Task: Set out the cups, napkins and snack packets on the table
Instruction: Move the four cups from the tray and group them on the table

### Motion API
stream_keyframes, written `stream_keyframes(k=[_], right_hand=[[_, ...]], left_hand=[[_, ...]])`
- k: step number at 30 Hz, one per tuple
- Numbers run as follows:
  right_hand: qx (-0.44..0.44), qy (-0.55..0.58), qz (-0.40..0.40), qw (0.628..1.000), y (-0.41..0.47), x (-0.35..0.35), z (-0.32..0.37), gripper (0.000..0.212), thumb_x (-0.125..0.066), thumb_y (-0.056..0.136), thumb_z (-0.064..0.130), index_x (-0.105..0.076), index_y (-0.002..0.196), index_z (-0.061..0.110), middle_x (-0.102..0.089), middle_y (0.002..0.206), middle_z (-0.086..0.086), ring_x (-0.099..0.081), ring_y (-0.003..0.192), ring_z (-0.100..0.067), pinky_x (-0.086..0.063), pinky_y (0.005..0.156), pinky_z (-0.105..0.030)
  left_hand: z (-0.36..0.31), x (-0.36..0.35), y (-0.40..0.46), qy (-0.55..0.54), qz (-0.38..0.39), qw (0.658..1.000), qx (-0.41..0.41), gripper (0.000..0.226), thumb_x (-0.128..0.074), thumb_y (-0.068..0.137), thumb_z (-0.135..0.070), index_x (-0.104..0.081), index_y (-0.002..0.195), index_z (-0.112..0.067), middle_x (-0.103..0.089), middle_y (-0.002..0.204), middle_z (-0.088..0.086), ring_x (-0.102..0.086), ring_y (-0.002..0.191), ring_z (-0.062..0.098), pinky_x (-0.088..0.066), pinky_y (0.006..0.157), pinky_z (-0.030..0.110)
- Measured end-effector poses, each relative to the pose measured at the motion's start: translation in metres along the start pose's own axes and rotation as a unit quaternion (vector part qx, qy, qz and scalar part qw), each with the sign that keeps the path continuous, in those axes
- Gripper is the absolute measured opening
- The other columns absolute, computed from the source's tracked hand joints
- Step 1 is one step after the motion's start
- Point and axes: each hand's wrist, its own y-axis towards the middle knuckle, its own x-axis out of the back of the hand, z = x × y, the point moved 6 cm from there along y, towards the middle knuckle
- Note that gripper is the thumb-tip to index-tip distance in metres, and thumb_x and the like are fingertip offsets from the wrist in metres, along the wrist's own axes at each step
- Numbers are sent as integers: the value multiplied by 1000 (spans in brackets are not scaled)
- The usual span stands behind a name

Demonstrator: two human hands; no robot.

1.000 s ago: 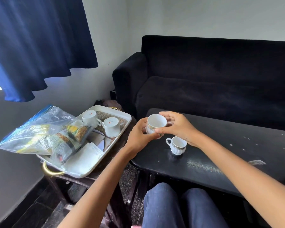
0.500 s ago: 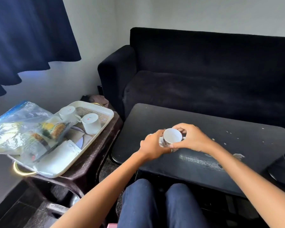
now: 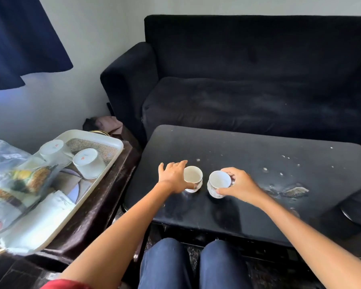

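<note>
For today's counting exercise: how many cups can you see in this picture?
4. Two upright on the black table: left cup and right cup. Two upside down on the tray: back cup and front cup. The bag might hide more.

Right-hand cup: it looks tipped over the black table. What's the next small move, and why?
Probably level the cup in the right hand and set it down beside the left cup. The right cup tilts toward the camera, apparently not flat on the black table. Two upturned cups still wait on the tray.
</note>
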Motion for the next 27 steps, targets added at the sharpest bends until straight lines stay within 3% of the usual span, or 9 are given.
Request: stream_keyframes(k=[3, 10, 15, 18, 22, 27], right_hand=[[-1, 18, 0, 1000, 6, -5, -9, 47, -82, 56, 26, -60, 95, 38, -67, 100, 16, -64, 97, -10, -53, 86, -34], [-2, 34, 2, 999, 21, -7, -18, 55, -84, 59, 20, -59, 106, 34, -64, 104, 18, -62, 100, -7, -50, 87, -27], [-21, 36, -1, 999, 23, -10, -20, 68, -84, 62, 20, -56, 124, 24, -63, 118, 8, -59, 109, -13, -47, 98, -38], [-28, 40, 1, 999, 21, -11, -18, 75, -83, 64, 18, -49, 130, 23, -57, 127, 5, -55, 116, -16, -44, 99, -34], [-27, 12, -4, 1000, 14, -7, -7, 93, -84, 63, 28, -34, 141, 29, -37, 144, 3, -39, 132, -18, -33, 109, -46], [19, -28, -40, 999, 1, -1, 23, 76, -74, 73, 34, -35, 138, 35, -34, 146, 8, -29, 135, -17, -26, 112, -42]], left_hand=[[3, -6, 7, 12, 8, 1000, -1, 77, -63, 74, -64, -38, 140, -31, -56, 131, 0, -41, 132, 20, 0, 115, 51], [1, -11, 17, -17, -3, 1000, -11, 75, -66, 74, -61, -39, 138, -33, -60, 124, -1, -44, 128, 19, -3, 113, 49], [-2, -11, 19, -27, -4, 1000, -14, 74, -67, 74, -59, -39, 137, -34, -60, 123, 0, -44, 127, 20, -4, 113, 49], [-4, -11, 18, -22, -1, 1000, -14, 78, -67, 75, -58, -35, 141, -32, -54, 133, 3, -36, 133, 21, -2, 113, 50], [-6, -8, 8, -14, -9, 1000, -21, 98, -67, 74, -61, -16, 151, -27, -28, 155, -2, -19, 144, 21, -1, 115, 52], [8, 12, -12, -33, -53, 998, -20, 103, -69, 72, -61, -12, 151, -29, -23, 157, -4, -19, 144, 21, -7, 116, 49]])
